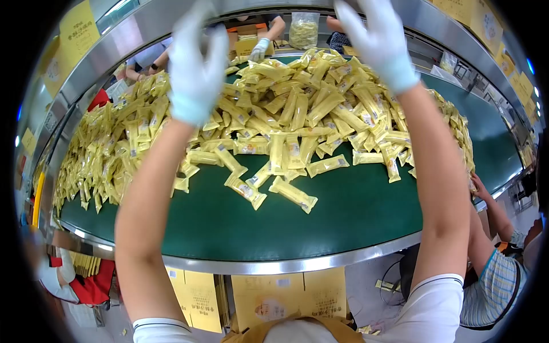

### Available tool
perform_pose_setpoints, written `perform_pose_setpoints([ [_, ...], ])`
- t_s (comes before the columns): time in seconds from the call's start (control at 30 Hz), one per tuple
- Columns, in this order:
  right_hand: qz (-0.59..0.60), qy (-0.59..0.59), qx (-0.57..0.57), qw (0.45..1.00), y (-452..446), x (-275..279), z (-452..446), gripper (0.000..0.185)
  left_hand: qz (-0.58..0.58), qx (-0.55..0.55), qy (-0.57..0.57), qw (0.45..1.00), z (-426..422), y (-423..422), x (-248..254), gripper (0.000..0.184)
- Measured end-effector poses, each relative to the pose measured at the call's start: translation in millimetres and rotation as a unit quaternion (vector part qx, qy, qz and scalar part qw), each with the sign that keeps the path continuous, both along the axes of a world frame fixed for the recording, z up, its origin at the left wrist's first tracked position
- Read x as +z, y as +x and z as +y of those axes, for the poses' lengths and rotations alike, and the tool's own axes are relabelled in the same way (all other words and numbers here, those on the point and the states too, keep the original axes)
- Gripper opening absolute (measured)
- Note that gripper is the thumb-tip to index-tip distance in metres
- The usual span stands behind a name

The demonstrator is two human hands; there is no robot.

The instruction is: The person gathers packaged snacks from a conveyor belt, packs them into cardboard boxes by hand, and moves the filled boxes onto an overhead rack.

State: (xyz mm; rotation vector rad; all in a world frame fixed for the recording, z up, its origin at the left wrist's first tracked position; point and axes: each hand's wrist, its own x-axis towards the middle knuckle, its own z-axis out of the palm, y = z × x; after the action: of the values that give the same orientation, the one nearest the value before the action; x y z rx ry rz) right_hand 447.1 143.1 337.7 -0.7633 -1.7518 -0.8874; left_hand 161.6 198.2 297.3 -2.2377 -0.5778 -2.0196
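Note:
Both my hands are raised over a green belt (229,228) heaped with yellow wrapped packets (297,103). On my left hand (197,71) is a white glove with a pale blue cuff; its fingers are stretched apart, blurred at the tips, and hold nothing I can see. My right hand (382,48), gloved the same way, is spread with nothing in it, above the back right of the heap. Some fingertips run out of the top of the view. Several loose packets, one of them a packet (293,195) near the middle, lie on the belt in front of the heap.
A metal rim (274,266) borders the belt at my side. Flattened yellow cartons (289,294) stand below it. Across the belt are a co-worker's gloved hand (259,50) and a clear bag (303,30) of packets. Another person's striped sleeve (494,283) is at right.

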Motion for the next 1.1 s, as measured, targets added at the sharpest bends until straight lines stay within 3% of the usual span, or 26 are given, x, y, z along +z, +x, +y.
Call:
perform_pose_setpoints([
  [0.03, -0.014, -0.013, 0.001, 1.0, 16.4, -31.5, -3.2, 0.03, 0.074, 0.041, -0.018, 0.996, 2.3, -2.4, -47.3, 0.03],
  [0.07, 0.007, -0.061, -0.019, 0.998, 37.1, -75.3, -3.0, 0.026, 0.131, 0.015, -0.07, 0.989, 0.7, -0.4, -86.8, 0.03],
  [0.1, 0.057, -0.225, -0.103, 0.967, 62.2, -120.0, -5.9, 0.025, 0.199, 0.008, -0.169, 0.965, 4.1, -1.9, -126.5, 0.033],
  [0.13, 0.099, -0.333, -0.183, 0.92, 85.9, -156.6, -8.0, 0.033, 0.189, -0.024, -0.335, 0.923, 10.8, 0.0, -164.5, 0.04],
  [0.17, 0.138, -0.397, -0.277, 0.864, 103.3, -181.8, -9.9, 0.044, 0.232, 0.035, -0.39, 0.89, 17.0, 2.7, -190.5, 0.05],
  [0.2, 0.175, -0.45, -0.366, 0.795, 119.8, -202.3, -10.4, 0.054, 0.238, 0.027, -0.485, 0.841, 29.2, 6.5, -213.5, 0.057],
  [0.23, 0.206, -0.479, -0.376, 0.766, 140.6, -221.7, -6.4, 0.062, 0.242, 0.021, -0.573, 0.783, 43.3, 11.7, -231.4, 0.063],
  [0.3, 0.268, -0.534, -0.392, 0.7, 185.3, -256.2, 10.5, 0.079, 0.291, 0.073, -0.547, 0.782, 64.3, 25.6, -256.4, 0.074],
  [0.4, 0.363, -0.544, -0.244, 0.716, 227.4, -286.7, 32.4, 0.097, 0.339, 0.127, -0.542, 0.759, 81.2, 56.9, -264.3, 0.087],
  [0.5, 0.411, -0.527, -0.198, 0.717, 221.2, -288.2, 45.1, 0.098, 0.382, 0.172, -0.555, 0.719, 93.3, 78.0, -253.9, 0.099],
  [0.57, 0.424, -0.527, -0.209, 0.706, 235.1, -319.1, 64.3, 0.099, 0.386, 0.177, -0.531, 0.733, 98.9, 82.5, -259.2, 0.101],
  [0.7, 0.293, -0.571, -0.302, 0.705, 251.5, -345.3, 79.1, 0.092, 0.375, 0.196, -0.442, 0.791, 86.2, 86.3, -275.1, 0.086],
  [0.83, -0.142, -0.54, -0.416, 0.718, 162.7, -354.0, 37.4, 0.071, 0.384, 0.157, -0.398, 0.818, 76.1, 84.1, -289.2, 0.072],
  [0.9, 0.035, -0.543, -0.381, 0.748, 119.4, -355.1, 29.0, 0.062, 0.382, 0.12, -0.417, 0.816, 67.9, 79.8, -287.1, 0.066],
  [0.93, 0.064, -0.524, -0.378, 0.76, 110.2, -361.6, 25.4, 0.061, 0.39, 0.113, -0.416, 0.814, 64.9, 76.4, -286.9, 0.065],
  [1.1, 0.084, -0.58, -0.321, 0.744, 74.0, -355.1, -4.3, 0.063, 0.454, 0.086, -0.412, 0.786, 42.7, 53.9, -285.4, 0.05],
])
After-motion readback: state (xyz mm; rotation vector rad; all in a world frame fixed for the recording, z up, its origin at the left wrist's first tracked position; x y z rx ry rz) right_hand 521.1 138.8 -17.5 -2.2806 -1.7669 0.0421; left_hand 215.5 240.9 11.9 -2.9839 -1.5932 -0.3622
